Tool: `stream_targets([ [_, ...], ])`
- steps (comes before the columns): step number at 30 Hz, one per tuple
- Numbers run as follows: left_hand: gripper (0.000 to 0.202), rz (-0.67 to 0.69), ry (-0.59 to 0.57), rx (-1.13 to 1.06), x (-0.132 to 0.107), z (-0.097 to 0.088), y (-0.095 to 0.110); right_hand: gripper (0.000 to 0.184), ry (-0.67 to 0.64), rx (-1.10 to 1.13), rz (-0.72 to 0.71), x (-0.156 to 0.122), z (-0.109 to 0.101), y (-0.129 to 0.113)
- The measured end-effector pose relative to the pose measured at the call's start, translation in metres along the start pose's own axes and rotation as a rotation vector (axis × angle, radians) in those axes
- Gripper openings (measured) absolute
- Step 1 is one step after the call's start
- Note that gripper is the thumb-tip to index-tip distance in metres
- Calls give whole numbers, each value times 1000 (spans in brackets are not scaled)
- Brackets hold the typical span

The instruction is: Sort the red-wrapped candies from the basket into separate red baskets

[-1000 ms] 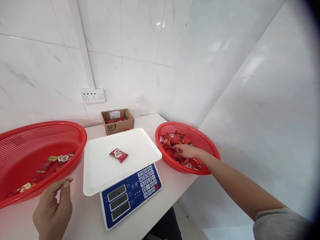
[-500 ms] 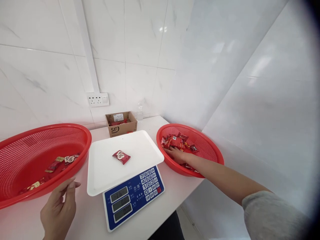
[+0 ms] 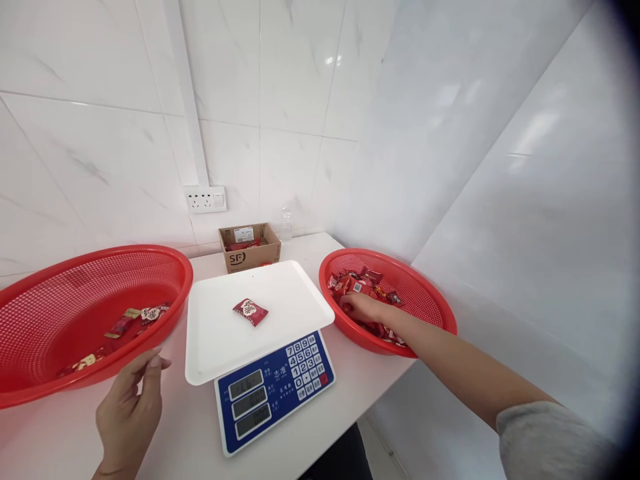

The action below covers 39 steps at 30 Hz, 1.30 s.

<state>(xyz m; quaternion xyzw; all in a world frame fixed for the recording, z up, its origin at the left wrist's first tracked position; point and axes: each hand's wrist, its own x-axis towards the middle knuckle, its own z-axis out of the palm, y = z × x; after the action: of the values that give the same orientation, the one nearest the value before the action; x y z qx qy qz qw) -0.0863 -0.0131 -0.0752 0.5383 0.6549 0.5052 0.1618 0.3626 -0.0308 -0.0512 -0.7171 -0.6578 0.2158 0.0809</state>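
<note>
My right hand (image 3: pixel 363 308) is down in the red plastic basket (image 3: pixel 440 317) on the right, its fingers curled round a red snack packet (image 3: pixel 346 307) that they mostly hide. More red wrapped packets (image 3: pixel 371 275) lie heaped around it. My left hand (image 3: pixel 131 403) hovers over the table in front of the left red basket (image 3: pixel 173 257), fingers curled in and thumb near the index finger, with nothing visible in it. Between the hands stands a digital scale (image 3: pixel 277 393) with a white tray (image 3: pixel 215 353). One dark red packet (image 3: pixel 251 311) lies on that tray.
Several packets (image 3: pixel 153 313) lie in the left basket. Behind the scale, a small cardboard box (image 3: pixel 255 257) contains red packets, and a clear plastic bottle (image 3: pixel 287 223) is beside it. A tiled wall with a socket (image 3: pixel 205 199) closes off the back; another wall (image 3: pixel 525 267) rises at the right.
My right hand's fingers, stretched out over the packets before, have curled in among them. My left hand keeps much the same pose. The whole view has shifted slightly.
</note>
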Motion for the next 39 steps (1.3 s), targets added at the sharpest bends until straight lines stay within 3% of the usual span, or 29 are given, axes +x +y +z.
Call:
stream_targets([
  [3,34,7,-4,-5,0,1,-4,10,-17,131,35,-3,-14,2],
  [8,34,-19,-10,-15,1,3,-10,24,87,467,94,-13,-34,1],
  [12,33,-4,-19,-45,2,2,-11,25,177,774,71,-17,-46,-11],
  [18,32,34,-11,-12,1,0,-6,28,182,1070,-31,-13,-48,-57],
  [23,33,96,-20,-63,1,1,-7,30,11,1283,-98,0,-24,-104],
  [28,32,166,-26,-112,2,2,-9,28,-93,1270,-110,17,0,-139],
  [34,30,174,-35,-110,1,-1,-6,25,57,1059,-121,31,8,-157],
  [39,30,168,-46,-106,1,-1,-5,29,81,1002,-106,34,7,-156],
])
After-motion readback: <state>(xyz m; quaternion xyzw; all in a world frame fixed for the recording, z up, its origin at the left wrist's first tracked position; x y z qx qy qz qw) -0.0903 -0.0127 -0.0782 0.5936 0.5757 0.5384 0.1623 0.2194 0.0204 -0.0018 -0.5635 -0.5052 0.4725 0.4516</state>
